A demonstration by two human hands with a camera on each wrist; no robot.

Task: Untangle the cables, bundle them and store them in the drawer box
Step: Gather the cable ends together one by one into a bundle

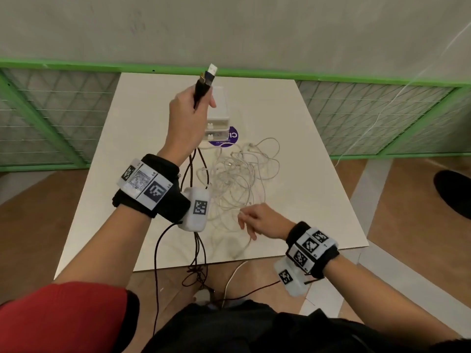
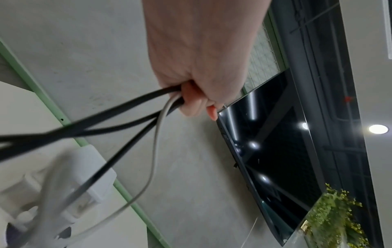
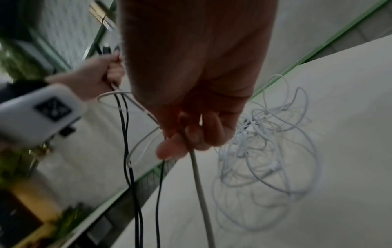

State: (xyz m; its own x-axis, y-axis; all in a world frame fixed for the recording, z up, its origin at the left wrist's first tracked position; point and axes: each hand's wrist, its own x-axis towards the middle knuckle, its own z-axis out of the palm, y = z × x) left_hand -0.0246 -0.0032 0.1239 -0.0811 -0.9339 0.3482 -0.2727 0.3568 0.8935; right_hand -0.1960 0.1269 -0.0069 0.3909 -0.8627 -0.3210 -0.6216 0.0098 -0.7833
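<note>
My left hand (image 1: 190,103) is raised above the table and grips the plug ends of the black cables (image 1: 202,86); a white plug (image 1: 212,70) sticks out on top. In the left wrist view the left hand (image 2: 195,99) holds black cables (image 2: 118,109) and one white cable (image 2: 156,151) running down. These black cables (image 1: 197,250) hang past the table's front edge. My right hand (image 1: 254,220), low near the front, pinches a white cable (image 3: 199,184) in its curled fingers (image 3: 191,137). A tangle of white cables (image 1: 237,182) lies mid-table. The white drawer box (image 1: 218,115) stands behind my left hand.
The white table (image 1: 305,174) is backed by a green-framed mesh fence (image 1: 382,108) and a grey wall. A purple round sticker (image 1: 229,138) lies beside the drawer box. A dark shoe (image 1: 453,192) is on the wooden floor at right. A dark screen (image 2: 275,151) hangs on the wall.
</note>
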